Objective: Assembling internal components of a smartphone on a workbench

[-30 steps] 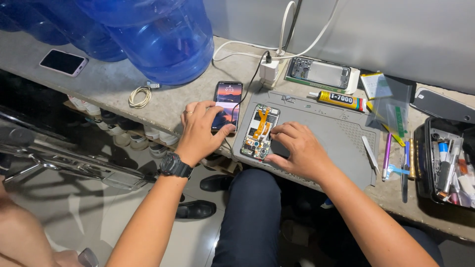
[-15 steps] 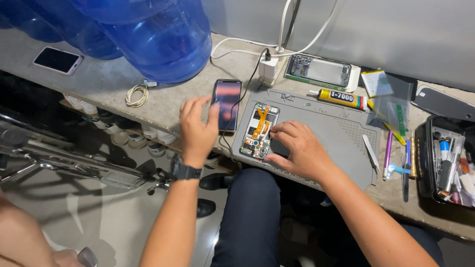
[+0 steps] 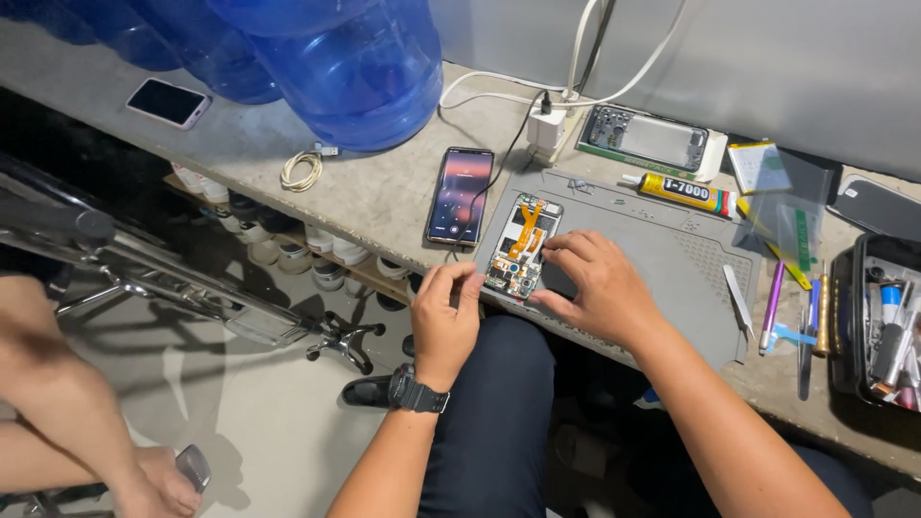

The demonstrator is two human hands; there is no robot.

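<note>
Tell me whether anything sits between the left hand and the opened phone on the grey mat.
Nothing visible does. The left hand hovers at the desk edge right beside the opened phone with orange flex cables, with no object between them. The right hand already rests on the phone's right side.
</note>
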